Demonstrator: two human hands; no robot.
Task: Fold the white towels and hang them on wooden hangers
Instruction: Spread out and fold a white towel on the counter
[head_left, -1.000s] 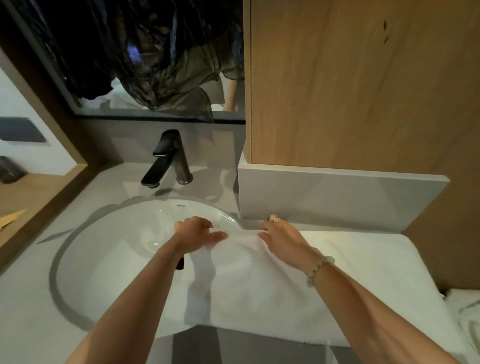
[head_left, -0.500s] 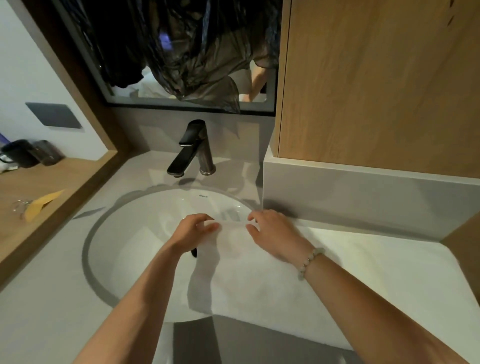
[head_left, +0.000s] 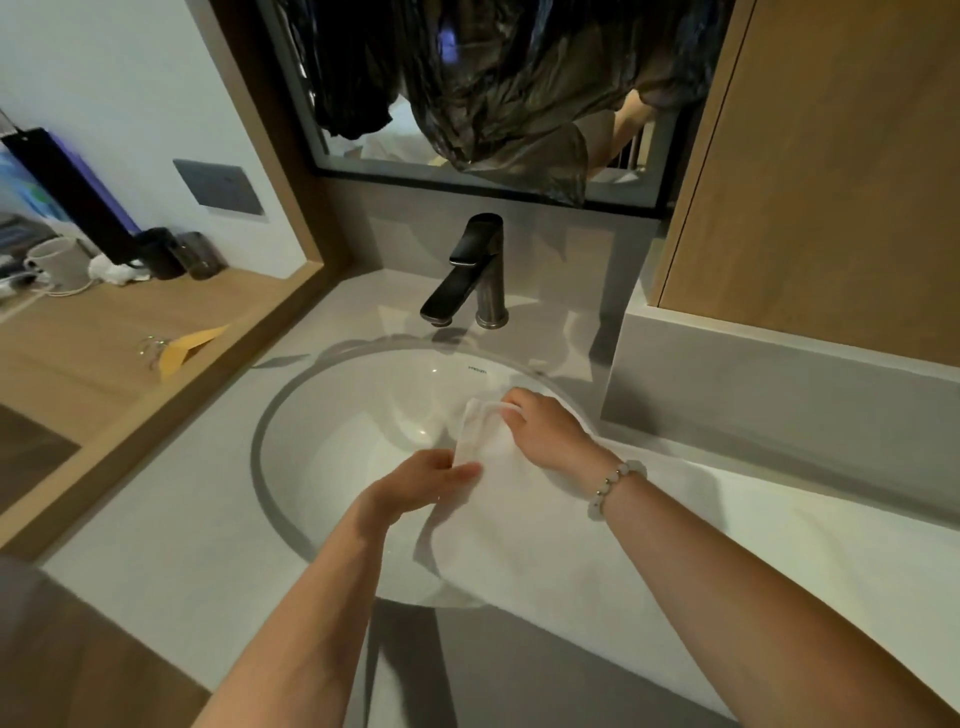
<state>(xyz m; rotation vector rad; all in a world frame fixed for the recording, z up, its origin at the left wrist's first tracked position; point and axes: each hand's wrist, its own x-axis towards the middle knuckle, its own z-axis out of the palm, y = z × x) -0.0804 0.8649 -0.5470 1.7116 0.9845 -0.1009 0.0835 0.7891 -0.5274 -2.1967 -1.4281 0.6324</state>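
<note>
Left hand (head_left: 415, 483), right hand (head_left: 545, 431) pinch towel (head_left: 545, 545) — its end (over sink (head_left: 337, 457)).

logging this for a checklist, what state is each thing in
white towel: on the counter, end lifted over the sink
left hand: pinches towel's near corner
right hand: grips its far corner
faucet: no water running
wooden hanger: lying on shelf, bare

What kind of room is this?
Most likely a bathroom, maybe in a hotel. A round white sink is set in a grey counter, with a dark faucet behind it and a mirror on the wall above. A white towel lies partly over the sink.
</note>
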